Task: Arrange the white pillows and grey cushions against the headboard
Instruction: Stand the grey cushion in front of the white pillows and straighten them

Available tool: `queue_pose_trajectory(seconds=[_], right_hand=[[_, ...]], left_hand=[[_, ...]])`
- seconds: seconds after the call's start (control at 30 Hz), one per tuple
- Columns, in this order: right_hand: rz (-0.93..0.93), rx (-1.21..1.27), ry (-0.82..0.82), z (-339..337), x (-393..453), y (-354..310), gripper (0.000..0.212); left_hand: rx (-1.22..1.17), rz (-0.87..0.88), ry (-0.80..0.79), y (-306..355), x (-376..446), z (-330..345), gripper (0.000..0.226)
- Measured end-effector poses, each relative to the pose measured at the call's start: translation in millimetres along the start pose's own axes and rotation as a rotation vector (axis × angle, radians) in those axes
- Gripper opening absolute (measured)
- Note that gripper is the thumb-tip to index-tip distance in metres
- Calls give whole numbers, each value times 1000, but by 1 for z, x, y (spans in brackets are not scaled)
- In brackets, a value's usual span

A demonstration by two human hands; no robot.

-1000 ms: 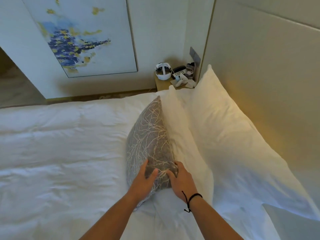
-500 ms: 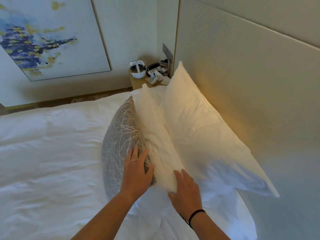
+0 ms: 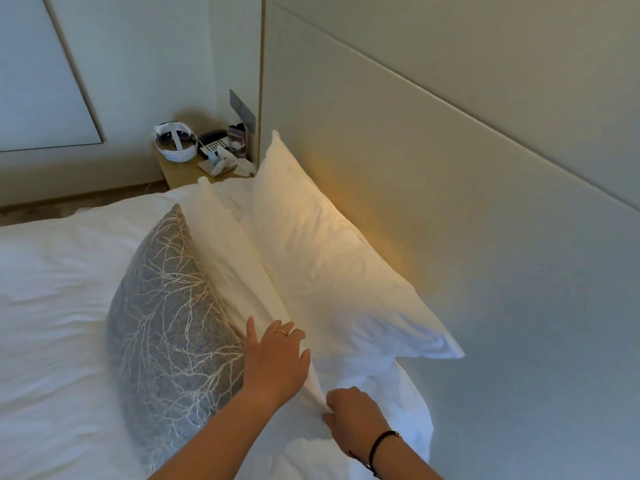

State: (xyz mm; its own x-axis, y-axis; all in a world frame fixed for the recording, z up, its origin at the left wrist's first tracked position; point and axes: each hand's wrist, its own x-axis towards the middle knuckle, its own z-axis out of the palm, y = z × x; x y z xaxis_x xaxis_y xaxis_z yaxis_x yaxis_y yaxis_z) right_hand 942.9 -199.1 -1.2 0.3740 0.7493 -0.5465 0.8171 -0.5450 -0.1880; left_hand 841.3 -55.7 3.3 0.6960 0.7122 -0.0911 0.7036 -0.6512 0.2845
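A grey cushion (image 3: 166,327) with a pale branch pattern stands on edge on the white bed. It leans on a front white pillow (image 3: 235,268). Behind that, a back white pillow (image 3: 332,271) rests against the beige headboard (image 3: 485,202). My left hand (image 3: 277,358) lies flat on the near end of the front pillow, beside the cushion's top edge, fingers spread. My right hand (image 3: 353,417) pinches the near corner of the front pillow's cover, low by the mattress.
A wooden nightstand (image 3: 183,168) at the far corner carries a white headset (image 3: 175,143), a telephone (image 3: 214,145) and small items. The white duvet (image 3: 59,306) spreads to the left. A framed picture's corner (image 3: 45,81) hangs on the far wall.
My view swung right toward the headboard. My left hand slid off the grey cushion onto the front white pillow. My right hand dropped lower and closed on the pillow's near corner.
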Motion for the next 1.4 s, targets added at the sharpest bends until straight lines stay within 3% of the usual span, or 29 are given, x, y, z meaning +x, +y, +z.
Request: queue_pose_trajectory(seconds=[0.1,0.17,0.23,0.37,0.47,0.63,0.77,0.9,1.0,1.13,1.2,1.4], right_hand=[[9,33,-102,-21,2,7,35],[-2,50,-72,-39,3,16,30],[6,101,55,-60,4,32,31],[20,152,486,-107,25,66,32],[88,157,583,-136,51,88,32],[52,38,551,-162,106,98,43],[72,274,299,-172,151,100,77],[64,332,228,-173,173,106,95],[80,350,187,-178,183,110,103],[61,229,169,-180,183,109,88],[52,144,176,-183,182,108,81],[56,33,199,-192,181,109,72]], left_hand=[[-74,28,-8,1,9,-1,38],[-86,37,-27,-1,17,-2,36],[-103,32,-41,-2,25,-2,35],[-125,29,-43,1,51,-6,35],[-111,20,-27,8,79,-11,35],[19,46,23,17,144,-24,39],[150,103,0,23,214,-38,47],[357,269,-7,36,272,-40,64],[462,379,-52,47,304,-37,64],[648,318,-109,54,344,-45,51],[584,236,-198,56,364,-53,48],[733,259,-317,68,402,-72,41]])
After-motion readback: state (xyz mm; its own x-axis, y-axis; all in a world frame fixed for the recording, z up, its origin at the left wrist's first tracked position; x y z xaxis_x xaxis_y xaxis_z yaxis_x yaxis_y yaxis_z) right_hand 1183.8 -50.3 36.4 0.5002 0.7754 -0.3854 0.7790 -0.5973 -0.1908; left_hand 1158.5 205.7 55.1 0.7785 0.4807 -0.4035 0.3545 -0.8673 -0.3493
